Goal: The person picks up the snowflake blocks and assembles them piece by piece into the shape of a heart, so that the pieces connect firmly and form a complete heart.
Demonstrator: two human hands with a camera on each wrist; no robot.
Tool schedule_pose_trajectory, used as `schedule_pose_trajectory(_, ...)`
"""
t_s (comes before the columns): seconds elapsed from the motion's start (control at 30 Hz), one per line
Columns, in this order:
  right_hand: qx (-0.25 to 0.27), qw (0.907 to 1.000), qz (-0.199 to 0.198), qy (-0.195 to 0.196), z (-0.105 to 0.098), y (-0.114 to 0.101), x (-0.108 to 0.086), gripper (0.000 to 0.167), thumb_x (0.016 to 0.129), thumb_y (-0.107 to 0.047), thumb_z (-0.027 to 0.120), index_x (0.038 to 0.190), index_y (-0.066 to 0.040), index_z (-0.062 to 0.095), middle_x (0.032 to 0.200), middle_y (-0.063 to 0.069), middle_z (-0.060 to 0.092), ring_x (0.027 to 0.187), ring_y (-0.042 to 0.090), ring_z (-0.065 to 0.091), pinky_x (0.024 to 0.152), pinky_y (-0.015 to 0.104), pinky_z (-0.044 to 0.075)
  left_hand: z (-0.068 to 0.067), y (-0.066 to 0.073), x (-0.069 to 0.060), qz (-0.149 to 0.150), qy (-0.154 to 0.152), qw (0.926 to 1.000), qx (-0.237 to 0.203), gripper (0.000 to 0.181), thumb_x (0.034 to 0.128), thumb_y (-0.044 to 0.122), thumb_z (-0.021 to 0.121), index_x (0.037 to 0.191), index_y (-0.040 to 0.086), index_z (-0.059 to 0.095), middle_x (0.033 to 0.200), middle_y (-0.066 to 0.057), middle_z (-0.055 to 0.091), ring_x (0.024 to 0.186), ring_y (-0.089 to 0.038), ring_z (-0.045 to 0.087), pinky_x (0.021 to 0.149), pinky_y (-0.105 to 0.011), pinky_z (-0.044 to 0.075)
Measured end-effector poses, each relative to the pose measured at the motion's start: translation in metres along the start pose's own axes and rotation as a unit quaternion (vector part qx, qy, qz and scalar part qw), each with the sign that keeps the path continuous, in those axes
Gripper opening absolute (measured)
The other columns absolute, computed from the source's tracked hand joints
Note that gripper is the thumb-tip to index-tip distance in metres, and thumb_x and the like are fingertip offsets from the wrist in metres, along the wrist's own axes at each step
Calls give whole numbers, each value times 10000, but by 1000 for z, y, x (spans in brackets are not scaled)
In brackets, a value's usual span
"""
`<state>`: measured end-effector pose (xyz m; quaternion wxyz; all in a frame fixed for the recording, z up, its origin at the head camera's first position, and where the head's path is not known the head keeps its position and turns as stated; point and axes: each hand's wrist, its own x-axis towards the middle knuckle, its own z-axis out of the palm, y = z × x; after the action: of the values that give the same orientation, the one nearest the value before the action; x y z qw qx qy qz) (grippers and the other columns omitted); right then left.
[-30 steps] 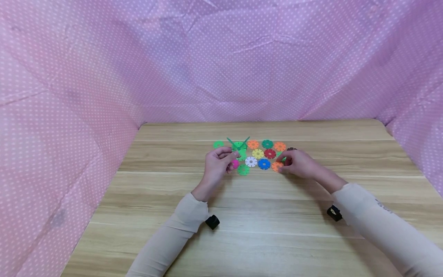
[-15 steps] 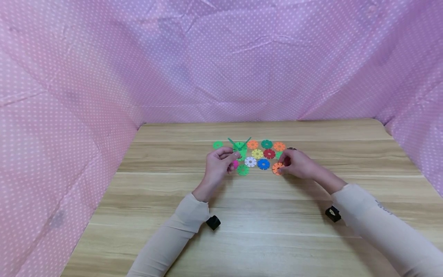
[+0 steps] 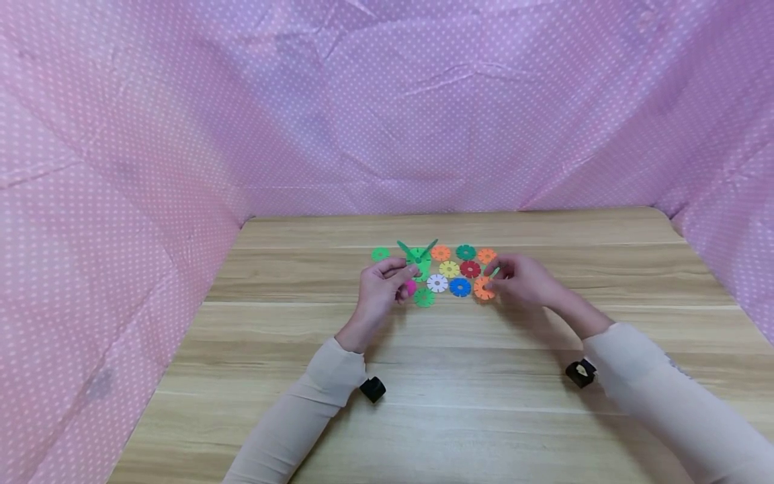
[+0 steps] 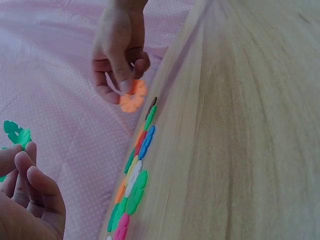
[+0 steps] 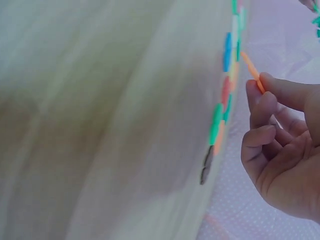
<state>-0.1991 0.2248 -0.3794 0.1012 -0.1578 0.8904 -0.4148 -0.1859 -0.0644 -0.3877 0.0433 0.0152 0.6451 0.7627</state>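
My left hand (image 3: pixel 379 289) pinches a cluster of joined green slotted discs (image 3: pixel 418 257), two darker ones standing up in a V. In the left wrist view that green cluster (image 4: pixel 17 134) shows above the fingertips, held off the table. An orange slotted disc (image 3: pixel 482 289) is pinched between thumb and fingers of my right hand (image 3: pixel 525 279), tilted and raised above the tabletop. The right wrist view shows this orange disc (image 5: pixel 252 71) edge-on. Between the hands lie loose discs: white (image 3: pixel 437 283), blue (image 3: pixel 460 288), red (image 3: pixel 470 269) and yellow (image 3: pixel 449 269).
More discs lie flat around them: dark green (image 3: pixel 465 252), orange (image 3: pixel 440 253), pink (image 3: pixel 410 288), bright green (image 3: pixel 424 298). A brown disc (image 5: pixel 206 165) shows in the right wrist view. The wooden table (image 3: pixel 459 403) meets a pink dotted cloth (image 3: pixel 447 134) behind.
My right hand has turned a little and shifted slightly upward, holding the orange disc, and now covers the brown disc in the head view. My left hand with the green cluster has barely moved.
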Motion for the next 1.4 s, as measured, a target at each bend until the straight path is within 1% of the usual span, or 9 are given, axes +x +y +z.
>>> schedule_pose_trajectory(0.17, 736, 9966, -99, 355, -8, -16, 2, 198, 915, -40, 734, 1079, 47, 664, 869, 149, 711, 682, 242, 619, 549, 261, 482, 1, -2, 0, -76, -46, 9999, -74, 92, 927, 73, 734, 974, 9, 688, 845, -91, 744, 502, -85, 516, 475, -211, 453)
schedule_pose_trajectory(0.4, 1188, 9895, 59, 818, -15, -44, 2, 285, 924, -165, 757, 1138, 4, 673, 922, 149, 720, 625, 128, 586, 549, 243, 503, 4, -3, -1, -95, -105, 9998, -109, 114, 925, 80, 737, 996, 2, 694, 930, -233, 720, 513, -84, 521, 486, -206, 458)
schedule_pose_trajectory(0.47, 1311, 9871, 82, 912, -16, -50, 3, 312, 924, -195, 761, 1155, -6, 668, 925, 134, 719, 584, 110, 541, 514, 230, 474, 5, -3, -1, -84, -116, 9998, -112, 118, 924, 75, 737, 1004, -2, 695, 916, -219, 720, 516, -86, 520, 486, -205, 458)
schedule_pose_trajectory(0.63, 1548, 9823, -49, 1056, -18, -62, 4, 333, 919, -229, 769, 1163, -25, 667, 869, 59, 715, 515, 90, 447, 439, 211, 384, 8, -3, -2, -23, -151, 9998, -105, 135, 917, 68, 743, 1011, -17, 698, 829, -81, 731, 525, -100, 515, 482, -203, 452)
schedule_pose_trajectory(0.7, 1628, 9805, -128, 1088, -19, -65, 5, 321, 920, -219, 767, 1156, -23, 670, 841, 59, 706, 497, 88, 434, 417, 210, 363, 9, -3, -2, 25, -178, 9998, -91, 131, 917, 66, 743, 1006, -19, 699, 838, -113, 732, 528, -110, 512, 481, -207, 448)
schedule_pose_trajectory(0.87, 1739, 9786, -228, 1080, -18, -70, 5, 314, 922, -215, 766, 1151, -20, 679, 817, 71, 695, 467, 100, 412, 385, 221, 329, 10, -4, -3, 97, -182, 9998, -66, 112, 916, 55, 741, 989, -19, 703, 918, -258, 713, 527, -133, 499, 469, -208, 443)
schedule_pose_trajectory(1.1, 1547, 9800, -392, 1186, -17, -74, 7, 287, 915, -216, 774, 1133, -40, 713, 756, 38, 656, 485, 123, 426, 382, 241, 342, 11, -2, -2, 133, -244, 9996, 45, 135, 917, 41, 735, 1019, -44, 706, 835, -74, 740, 506, -100, 499, 465, -198, 449)
schedule_pose_trajectory(1.27, 1412, 9796, -555, 1321, -14, -75, 9, 272, 917, -200, 770, 1138, -46, 730, 828, 85, 692, 518, 143, 446, 412, 238, 375, 12, -1, -1, 145, -329, 9993, 50, 140, 915, 41, 738, 1020, -44, 707, 816, -46, 729, 496, -91, 501, 468, -200, 450)
schedule_pose_trajectory(1.4, 1468, 9754, -564, 1543, -10, -74, 11, 256, 916, -200, 771, 1110, -37, 732, 864, 106, 708, 612, 204, 539, 474, 254, 450, 13, -2, -1, 179, -379, 9991, -6, 124, 913, 44, 741, 998, -38, 703, 822, -45, 737, 492, -93, 495, 469, -200, 446)
